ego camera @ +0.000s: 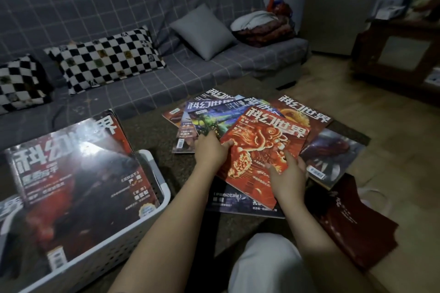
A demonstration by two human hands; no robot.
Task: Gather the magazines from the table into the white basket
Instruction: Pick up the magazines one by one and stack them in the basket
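Several magazines lie fanned out on the low dark table [152, 133]. The top one is a red magazine with an orange lion figure [262, 147]. My left hand [210, 152] grips its left edge, thumb on the cover. My right hand [289, 177] holds its lower right edge, fingers on the cover. A blue-green magazine [214, 116] lies just behind it, and a dark one [333, 157] to the right. The white slatted basket [152, 173] stands at the left with a dark red magazine [78, 178] lying in it on top of others.
A grey checked sofa [142, 38] with checkered and grey cushions runs behind the table. A dark red booklet [352, 226] lies at the table's right corner. My white-clad knee [262, 266] is at the bottom. A wooden cabinet [400, 50] stands at the right.
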